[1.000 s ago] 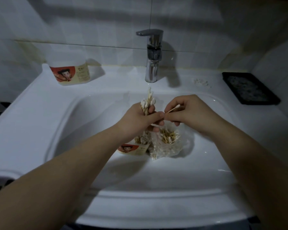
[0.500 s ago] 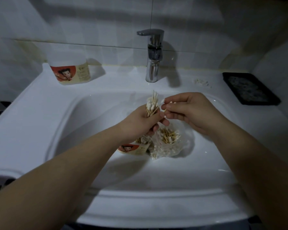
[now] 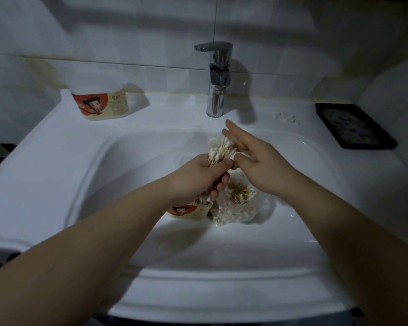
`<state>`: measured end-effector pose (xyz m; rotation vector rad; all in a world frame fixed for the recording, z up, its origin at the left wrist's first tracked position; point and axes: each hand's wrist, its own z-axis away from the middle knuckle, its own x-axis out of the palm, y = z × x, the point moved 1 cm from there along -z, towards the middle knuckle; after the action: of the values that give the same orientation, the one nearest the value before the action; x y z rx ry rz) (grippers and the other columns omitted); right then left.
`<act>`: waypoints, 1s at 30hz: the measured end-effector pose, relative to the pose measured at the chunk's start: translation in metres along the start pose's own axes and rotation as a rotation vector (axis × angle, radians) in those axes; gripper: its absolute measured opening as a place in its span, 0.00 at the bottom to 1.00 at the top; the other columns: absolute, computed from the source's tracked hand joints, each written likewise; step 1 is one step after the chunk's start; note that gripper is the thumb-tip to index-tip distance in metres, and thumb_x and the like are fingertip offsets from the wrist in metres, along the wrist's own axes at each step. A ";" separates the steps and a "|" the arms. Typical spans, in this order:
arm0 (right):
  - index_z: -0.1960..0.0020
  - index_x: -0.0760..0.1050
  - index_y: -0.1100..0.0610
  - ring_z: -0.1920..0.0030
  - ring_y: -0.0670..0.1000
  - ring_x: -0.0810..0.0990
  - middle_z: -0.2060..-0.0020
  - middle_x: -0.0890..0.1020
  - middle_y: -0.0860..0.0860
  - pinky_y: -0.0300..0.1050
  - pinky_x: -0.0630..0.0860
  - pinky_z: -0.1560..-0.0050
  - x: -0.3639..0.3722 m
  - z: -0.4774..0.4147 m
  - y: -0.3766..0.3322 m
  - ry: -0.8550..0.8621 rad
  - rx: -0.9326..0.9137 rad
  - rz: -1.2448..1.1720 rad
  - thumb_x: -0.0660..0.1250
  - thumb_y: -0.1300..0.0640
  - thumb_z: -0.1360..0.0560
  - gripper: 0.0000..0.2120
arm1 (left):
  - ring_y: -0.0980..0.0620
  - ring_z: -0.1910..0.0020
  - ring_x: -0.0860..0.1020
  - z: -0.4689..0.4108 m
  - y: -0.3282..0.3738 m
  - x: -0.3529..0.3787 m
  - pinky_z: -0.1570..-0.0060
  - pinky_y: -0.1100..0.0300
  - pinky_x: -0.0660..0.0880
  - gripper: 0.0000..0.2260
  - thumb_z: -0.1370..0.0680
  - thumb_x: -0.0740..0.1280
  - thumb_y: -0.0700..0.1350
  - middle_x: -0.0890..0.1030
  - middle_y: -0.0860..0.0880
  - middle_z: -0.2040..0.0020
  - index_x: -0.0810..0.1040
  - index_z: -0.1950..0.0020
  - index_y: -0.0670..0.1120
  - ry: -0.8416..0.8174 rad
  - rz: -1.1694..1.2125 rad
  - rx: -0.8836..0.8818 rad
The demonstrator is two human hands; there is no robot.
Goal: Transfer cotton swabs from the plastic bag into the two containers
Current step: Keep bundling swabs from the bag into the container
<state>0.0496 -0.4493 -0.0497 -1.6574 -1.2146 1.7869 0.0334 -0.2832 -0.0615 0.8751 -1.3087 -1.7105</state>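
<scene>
Since a second ago, the right hand [image 3: 257, 165] is letting go of its pinched single swab and flattening out, fingers spread, palm now resting against the side of the bundle of cotton swabs [image 3: 222, 151]. Fisted around the lower stems, the left hand [image 3: 198, 177] is keeping that bundle gripped, nearly upright and leaning a little to the right, its long axis running from the fist up toward the faucet [image 3: 218, 78]. White fluffy tips are fanning unevenly above thin, stiff wooden-looking sticks.

Directly below the left hand, inside the glossy white sink [image 3: 104, 184], the near container [image 3: 189, 211] is standing, a small tub with a red cartoon label, partly hidden by the fist. Just beside it to the right, the crinkled clear plastic bag [image 3: 240, 205] is sagging open with loose swabs inside. The second container [image 3: 99, 102] is sitting well apart on the sink's back ledge.

Judging from this, the right palm is squaring the tips, and the left hand, being nearer, only needs to lower the bundle straight down.
</scene>
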 end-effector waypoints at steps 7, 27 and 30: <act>0.24 0.70 0.43 0.50 0.45 0.85 0.29 0.75 0.42 0.46 0.79 0.38 -0.002 0.005 -0.008 -0.096 -0.011 0.119 0.64 0.59 0.19 0.25 | 0.53 0.73 0.70 -0.002 -0.006 0.002 0.71 0.63 0.69 0.17 0.14 0.60 0.47 0.72 0.49 0.71 0.70 0.62 0.45 0.000 -0.011 -0.044; 0.17 0.53 0.50 0.32 0.40 0.67 0.26 0.68 0.46 0.31 0.65 0.32 0.007 0.004 -0.010 -0.144 -0.207 0.415 0.79 0.48 0.30 0.51 | 0.54 0.64 0.81 0.000 0.003 0.001 0.61 0.58 0.76 0.10 0.14 0.61 0.46 0.78 0.50 0.63 0.76 0.52 0.46 0.030 0.407 -0.151; 0.17 0.44 0.46 0.30 0.42 0.65 0.26 0.66 0.47 0.18 0.58 0.43 0.006 0.003 -0.008 -0.210 -0.150 0.440 0.80 0.45 0.32 0.58 | 0.53 0.61 0.84 0.001 0.003 0.001 0.65 0.59 0.76 0.08 0.15 0.62 0.46 0.80 0.50 0.63 0.76 0.51 0.45 0.000 0.406 -0.149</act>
<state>0.0434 -0.4418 -0.0471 -1.9831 -1.1575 2.2254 0.0324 -0.2842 -0.0585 0.4828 -1.2411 -1.4624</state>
